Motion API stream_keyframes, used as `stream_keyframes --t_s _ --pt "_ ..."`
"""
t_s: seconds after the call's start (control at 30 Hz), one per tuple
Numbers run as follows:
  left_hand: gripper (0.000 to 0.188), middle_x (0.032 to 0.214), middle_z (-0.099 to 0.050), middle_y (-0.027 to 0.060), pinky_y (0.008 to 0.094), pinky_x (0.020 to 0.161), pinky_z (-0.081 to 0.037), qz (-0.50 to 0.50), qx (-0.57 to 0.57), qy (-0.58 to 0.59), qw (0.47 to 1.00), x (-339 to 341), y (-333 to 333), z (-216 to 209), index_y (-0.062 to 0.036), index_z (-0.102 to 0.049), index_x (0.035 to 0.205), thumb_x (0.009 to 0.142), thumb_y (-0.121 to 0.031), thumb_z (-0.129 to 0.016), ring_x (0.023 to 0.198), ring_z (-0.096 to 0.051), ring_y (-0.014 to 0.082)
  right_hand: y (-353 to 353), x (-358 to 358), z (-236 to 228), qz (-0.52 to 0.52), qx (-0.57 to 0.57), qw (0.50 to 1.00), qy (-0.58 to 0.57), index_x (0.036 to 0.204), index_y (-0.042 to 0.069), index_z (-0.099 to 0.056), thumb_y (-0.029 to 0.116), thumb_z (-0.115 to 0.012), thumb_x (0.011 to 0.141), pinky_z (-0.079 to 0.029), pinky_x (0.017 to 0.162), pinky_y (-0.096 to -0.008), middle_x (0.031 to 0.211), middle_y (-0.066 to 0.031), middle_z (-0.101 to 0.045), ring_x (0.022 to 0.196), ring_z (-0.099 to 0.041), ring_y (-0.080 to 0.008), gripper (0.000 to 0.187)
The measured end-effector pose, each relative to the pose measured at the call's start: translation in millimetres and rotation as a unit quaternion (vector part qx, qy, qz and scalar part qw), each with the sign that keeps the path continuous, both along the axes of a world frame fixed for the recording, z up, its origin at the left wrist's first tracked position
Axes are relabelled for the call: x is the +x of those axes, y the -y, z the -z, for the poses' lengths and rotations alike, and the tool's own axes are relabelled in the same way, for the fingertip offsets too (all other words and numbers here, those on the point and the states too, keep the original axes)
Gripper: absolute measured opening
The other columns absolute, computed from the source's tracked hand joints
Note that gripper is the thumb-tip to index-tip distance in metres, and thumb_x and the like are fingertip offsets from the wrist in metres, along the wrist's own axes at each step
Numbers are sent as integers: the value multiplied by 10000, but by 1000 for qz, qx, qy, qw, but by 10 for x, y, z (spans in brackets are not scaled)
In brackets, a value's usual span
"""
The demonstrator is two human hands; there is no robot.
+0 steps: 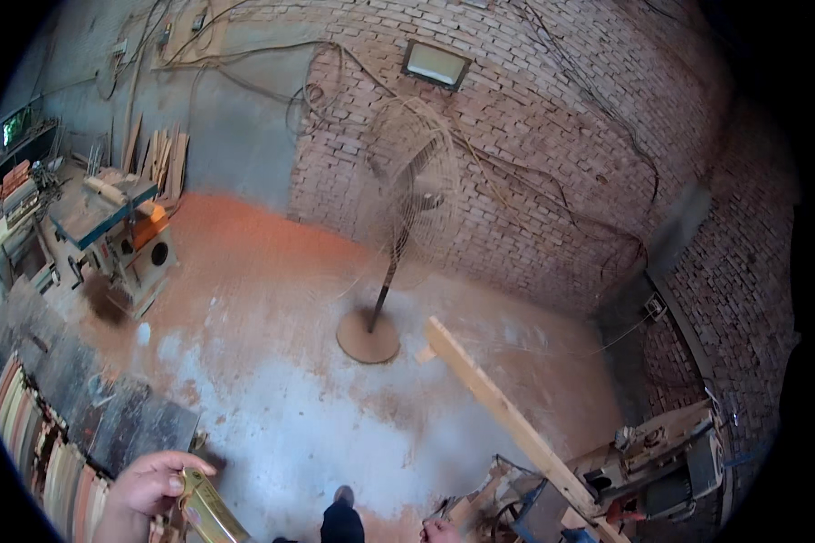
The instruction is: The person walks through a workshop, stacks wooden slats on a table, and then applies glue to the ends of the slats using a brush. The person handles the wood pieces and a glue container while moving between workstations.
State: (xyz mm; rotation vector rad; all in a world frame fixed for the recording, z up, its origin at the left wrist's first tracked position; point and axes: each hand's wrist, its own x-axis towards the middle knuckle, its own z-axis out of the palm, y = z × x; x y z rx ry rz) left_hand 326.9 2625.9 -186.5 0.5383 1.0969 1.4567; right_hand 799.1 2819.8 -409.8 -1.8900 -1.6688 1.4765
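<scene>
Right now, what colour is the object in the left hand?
The object is shiny gold, shown best in the head view.

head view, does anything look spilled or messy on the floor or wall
Yes: what looks like orange-brown dust lies unevenly over the grey floor, leaving paler patches, so it seems unswept. Thin dark cables also hang in loose loops on the reddish brick wall, rather than running neatly.

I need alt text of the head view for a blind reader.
The left hand holds a shiny gold pack over a dusty workshop floor; the right hand barely shows at the lower edge. A tall fan stands before a brick wall.
</scene>
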Motion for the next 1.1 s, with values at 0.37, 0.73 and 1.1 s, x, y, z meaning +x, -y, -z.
stream_keyframes --t_s 0.37,0.73,1.1 --pt "216 795 -633 93 322 474 -491 -459 -133 142 867 137 -1120 1114 -7 -633 949 830 -135 -506 593 -600 199 -4200 -1709 -1021 -64 282 957 -15 757 -22 -667 364 -543 889 -498 595 -362 624 -134 -637 588 -634 -199 427" --pt "153 825 -625 65 337 582 -503 -525 -158 126 827 -355 -1692 1195 -53 -618 898 829 -189 -613 681 -603 190 -6711 -3291 -1628 17 232 964 -130 945 -24 -620 271 -548 926 -487 472 -306 784 -82 -617 594 -575 -156 305" --pt "248 833 -571 -7 228 638 -414 -496 -138 30 857 -504 -2725 845 -75 -582 1074 980 -301 -540 716 -505 96 -8742 -4518 -1291 -83 447 888 -64 1020 -61 -619 365 -511 923 -496 784 -464 928 -298 -642 886 -636 -432 450"
